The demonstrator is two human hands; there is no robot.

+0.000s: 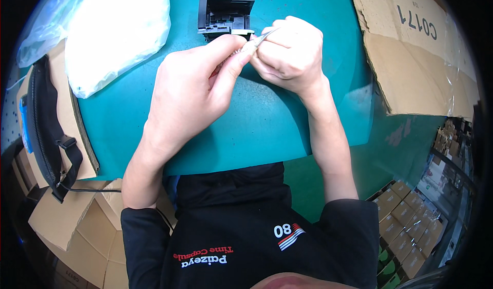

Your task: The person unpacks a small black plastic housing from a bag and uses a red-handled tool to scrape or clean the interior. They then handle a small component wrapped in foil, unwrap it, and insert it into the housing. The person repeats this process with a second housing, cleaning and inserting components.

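My left hand (192, 83) is closed, with thumb and index finger pinched together. From its fingertips a slim pointed silvery tool (265, 36) sticks out towards the upper right; a bit of red shows inside the palm. Its exact kind is not clear. My right hand (290, 55) is curled into a fist right against the left fingertips, the tool's tip lying over its fingers. Whatever the right fingers grip is hidden. Just beyond both hands stands a black plastic housing (209, 11), open-sided, with a pale strip along its near edge.
A white plastic bag (120, 32) lies on the green tabletop (257, 119) at the left. Beside it are cardboard and a black strap with a buckle (67, 143). A large cardboard box (411, 42) takes up the right. Stacked small cartons (405, 214) stand at the lower right.
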